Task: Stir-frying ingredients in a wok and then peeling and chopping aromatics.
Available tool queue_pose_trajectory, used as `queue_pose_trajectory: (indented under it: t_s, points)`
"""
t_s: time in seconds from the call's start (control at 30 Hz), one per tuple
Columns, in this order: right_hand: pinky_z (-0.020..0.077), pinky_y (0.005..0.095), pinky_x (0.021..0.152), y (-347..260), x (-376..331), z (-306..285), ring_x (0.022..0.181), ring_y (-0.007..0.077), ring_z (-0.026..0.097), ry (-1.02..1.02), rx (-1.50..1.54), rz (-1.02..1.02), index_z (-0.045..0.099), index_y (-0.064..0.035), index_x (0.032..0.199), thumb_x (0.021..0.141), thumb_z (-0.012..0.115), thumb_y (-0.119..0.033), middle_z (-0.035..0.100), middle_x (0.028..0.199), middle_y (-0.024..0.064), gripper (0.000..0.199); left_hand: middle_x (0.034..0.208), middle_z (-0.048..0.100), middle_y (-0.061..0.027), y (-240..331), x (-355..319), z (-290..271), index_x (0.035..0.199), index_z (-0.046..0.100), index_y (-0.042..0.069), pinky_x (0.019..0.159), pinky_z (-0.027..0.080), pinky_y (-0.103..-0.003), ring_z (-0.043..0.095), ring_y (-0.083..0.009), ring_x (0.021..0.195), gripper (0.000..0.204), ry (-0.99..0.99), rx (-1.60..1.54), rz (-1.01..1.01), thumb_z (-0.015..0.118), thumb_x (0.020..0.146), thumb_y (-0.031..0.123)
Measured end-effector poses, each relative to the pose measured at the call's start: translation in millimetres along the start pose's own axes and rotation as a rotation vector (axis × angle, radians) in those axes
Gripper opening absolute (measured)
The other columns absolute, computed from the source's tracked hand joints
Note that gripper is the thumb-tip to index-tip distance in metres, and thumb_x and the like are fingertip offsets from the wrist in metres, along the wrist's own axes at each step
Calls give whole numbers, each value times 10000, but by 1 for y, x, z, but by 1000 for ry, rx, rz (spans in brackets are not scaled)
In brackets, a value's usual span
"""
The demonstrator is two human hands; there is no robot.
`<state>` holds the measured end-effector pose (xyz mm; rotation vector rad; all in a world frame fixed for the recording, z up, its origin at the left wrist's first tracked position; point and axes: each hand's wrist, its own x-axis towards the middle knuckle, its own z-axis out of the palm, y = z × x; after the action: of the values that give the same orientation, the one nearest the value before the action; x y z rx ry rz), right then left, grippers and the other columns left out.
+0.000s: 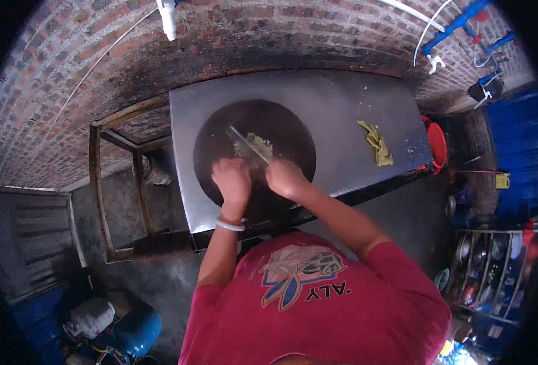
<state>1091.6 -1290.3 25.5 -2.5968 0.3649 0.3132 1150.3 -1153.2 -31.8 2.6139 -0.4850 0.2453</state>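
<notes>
My right hand (285, 177) grips a kitchen knife (242, 137) by its handle. The thin blade points to the far left across a round, dark chopping board (290, 131). Finely chopped pale food (262, 145) lies in a small heap along the blade. Close beside it, on the near left part of the board, is my left hand (231, 177) with its fingers curled. Whatever those fingers hold, if anything, is hidden. A white bangle (230, 225) circles my left wrist.
The board rests on a metal-topped table (342, 97) against a brick wall. A limp yellow-green piece (376, 143), cloth or leaf, lies to the right. Beyond that end stands a red bucket (437, 145). On the left is a wooden frame (96, 176); gas cylinders (136, 331) stand lower left.
</notes>
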Motion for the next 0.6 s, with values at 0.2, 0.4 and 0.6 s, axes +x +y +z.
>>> queue_pose_trajectory:
  t_s: [0.2, 0.4, 0.6]
  points:
    - [497, 490, 718, 10, 9, 6, 784, 397, 630, 6, -13, 2, 603, 30, 900, 804, 534, -152, 635, 824, 236, 217, 856, 574, -70, 6, -2, 6, 755, 666, 130, 709, 434, -435, 527, -299, 875, 74, 24, -81, 43, 681, 721, 194]
    - [493, 492, 733, 11, 15, -1, 804, 403, 626, 41, -3, 64, 603, 24, 892, 804, 535, -161, 632, 833, 242, 216, 842, 567, -71, 5, 5, 24, 739, 664, 130, 707, 434, -436, 525, -290, 869, 76, 6, -25, 68, 682, 720, 201]
    - [492, 489, 739, 22, 23, -6, 811, 413, 621, 80, 15, 33, 592, 26, 855, 808, 533, -162, 634, 830, 241, 203, 911, 577, -91, 8, 4, 16, 766, 641, 113, 729, 420, -452, 513, -302, 913, 107, 24, -69, 73, 621, 751, 217]
